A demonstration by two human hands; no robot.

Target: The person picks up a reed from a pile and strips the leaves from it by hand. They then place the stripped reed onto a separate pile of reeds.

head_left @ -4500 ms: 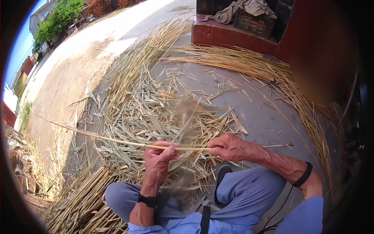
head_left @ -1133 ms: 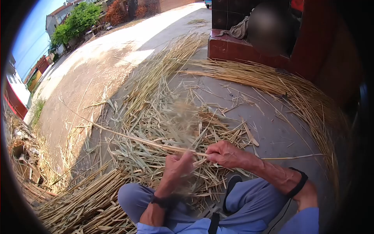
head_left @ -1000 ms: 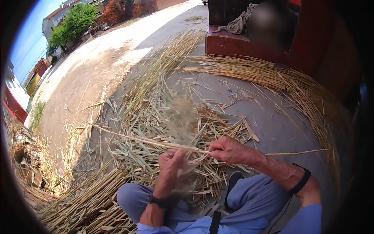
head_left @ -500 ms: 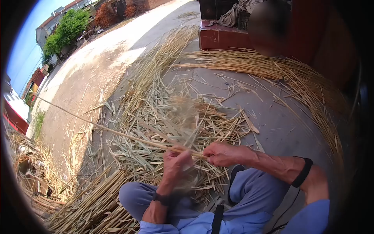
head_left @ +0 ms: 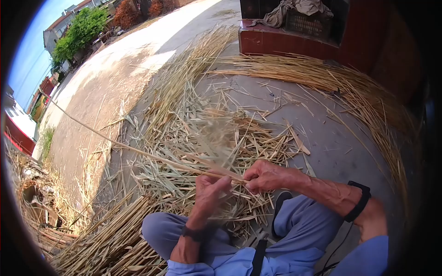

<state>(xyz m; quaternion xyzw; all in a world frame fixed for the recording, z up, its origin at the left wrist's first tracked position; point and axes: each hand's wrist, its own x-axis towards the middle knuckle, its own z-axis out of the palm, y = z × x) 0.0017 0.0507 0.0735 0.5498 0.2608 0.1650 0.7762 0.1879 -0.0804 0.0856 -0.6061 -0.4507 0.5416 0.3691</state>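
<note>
A long, thin dry reed stalk runs from between my hands up to the far left. My left hand is closed round it near its lower end, thumb on top. Just to the right, my right hand pinches the end of the stalk, with a flat strip of husk beside it. Under and beyond both hands lies a loose heap of peeled husks and leaves. My hands are above my folded legs, close together.
A bundle of stalks lies by my left knee. More stalks are spread ahead and along the right. At the back stands a red-sided ledge with a crate and cloth.
Both hands stay close together on the stalk. Its far end has dipped slightly, and a pale husk strip now shows between the hands. A blurred dark shape at the upper right is gone.
</note>
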